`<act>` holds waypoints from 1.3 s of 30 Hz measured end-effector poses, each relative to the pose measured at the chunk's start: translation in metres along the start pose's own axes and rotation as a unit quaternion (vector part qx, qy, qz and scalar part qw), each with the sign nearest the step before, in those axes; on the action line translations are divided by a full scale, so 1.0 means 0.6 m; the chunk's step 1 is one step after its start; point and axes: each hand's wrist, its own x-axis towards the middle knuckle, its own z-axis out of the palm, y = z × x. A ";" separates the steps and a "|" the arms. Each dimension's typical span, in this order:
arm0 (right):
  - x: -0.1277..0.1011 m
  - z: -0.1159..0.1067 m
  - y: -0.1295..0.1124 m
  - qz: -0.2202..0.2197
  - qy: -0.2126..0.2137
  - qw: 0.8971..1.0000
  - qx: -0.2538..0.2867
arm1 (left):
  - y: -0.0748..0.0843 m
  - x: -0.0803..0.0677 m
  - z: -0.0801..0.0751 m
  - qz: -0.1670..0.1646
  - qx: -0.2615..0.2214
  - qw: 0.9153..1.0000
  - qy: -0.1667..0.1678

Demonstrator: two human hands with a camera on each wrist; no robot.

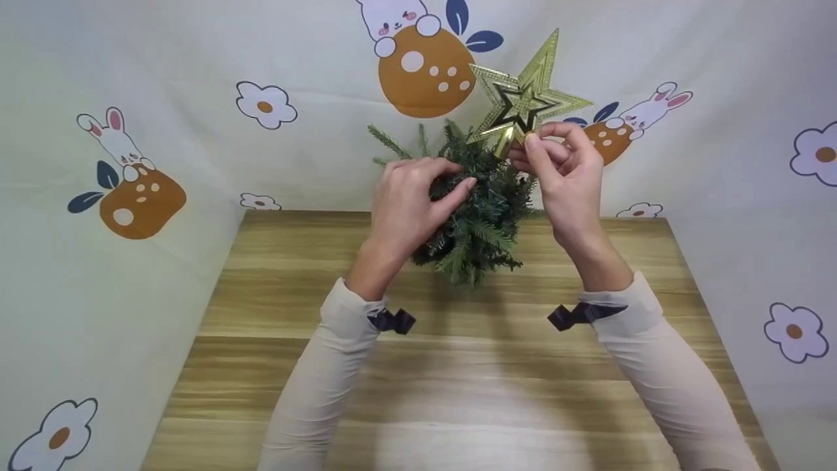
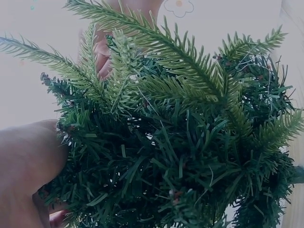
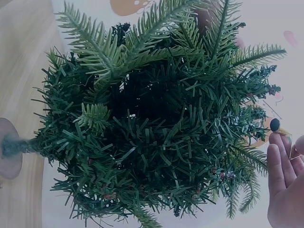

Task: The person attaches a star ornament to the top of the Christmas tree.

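Note:
A small artificial Christmas tree (image 1: 484,216) with dark green tinsel needles and lighter fir sprigs stands on the wooden table. My left hand (image 1: 409,203) grips its upper branches, thumb and fingers curved round them; some fingertips sink into the needles. My right hand (image 1: 569,173) pinches a gold star tree topper (image 1: 526,101) between thumb and fingers, low on the star. The star's short socket sits right at the tree's tip in the head view. The right wrist view catches the round base (image 3: 10,161) of the tree and the right hand's fingers (image 3: 278,166) beside its top.
The wooden table (image 1: 274,294) has pale cloth walls (image 1: 314,150) at its back and sides, printed with rabbits, oranges and flowers. The tree stands near the back edge, close to the rear cloth. Dark straps (image 1: 392,320) with small cameras circle both wrists.

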 end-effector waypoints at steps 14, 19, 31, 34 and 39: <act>0.024 0.021 -0.001 0.007 -0.005 1.000 -0.001 | -0.001 -0.003 -0.001 -0.003 -0.001 1.000 0.003; 0.031 0.028 -0.006 0.026 -0.004 0.999 0.019 | 0.000 -0.003 -0.001 0.000 -0.002 1.000 0.007; 0.043 0.039 -0.008 0.034 -0.009 0.999 0.025 | -0.002 -0.002 -0.002 0.000 -0.009 1.000 0.004; 0.047 0.042 -0.008 0.035 -0.010 0.999 0.025 | -0.002 -0.001 -0.001 0.000 -0.008 1.000 0.005; 0.055 0.047 -0.007 0.032 -0.014 0.999 0.021 | -0.003 -0.001 0.000 0.000 -0.010 1.000 0.005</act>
